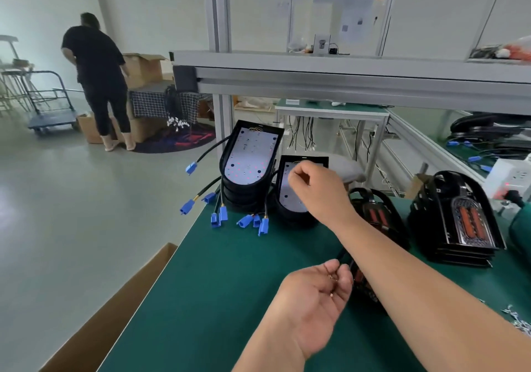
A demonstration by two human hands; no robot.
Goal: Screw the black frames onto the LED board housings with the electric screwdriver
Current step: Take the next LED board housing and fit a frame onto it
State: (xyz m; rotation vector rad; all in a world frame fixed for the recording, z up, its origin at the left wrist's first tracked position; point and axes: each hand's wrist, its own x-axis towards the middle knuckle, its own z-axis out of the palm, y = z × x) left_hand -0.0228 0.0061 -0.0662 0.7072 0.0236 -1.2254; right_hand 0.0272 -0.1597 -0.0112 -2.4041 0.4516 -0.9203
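My left hand [313, 294] pinches small screws [331, 278]; black frame [362, 281] just beside it on counter [218, 285]. Right hand [316, 190] curled over LED board housing [291, 199], grip unclear. Housing probably rigid, light; board fragile, so I'd take the black rim.

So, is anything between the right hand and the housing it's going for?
Nothing visible. The right hand is directly over the top LED board housing of the shorter stack; the taller stack stands beside it.
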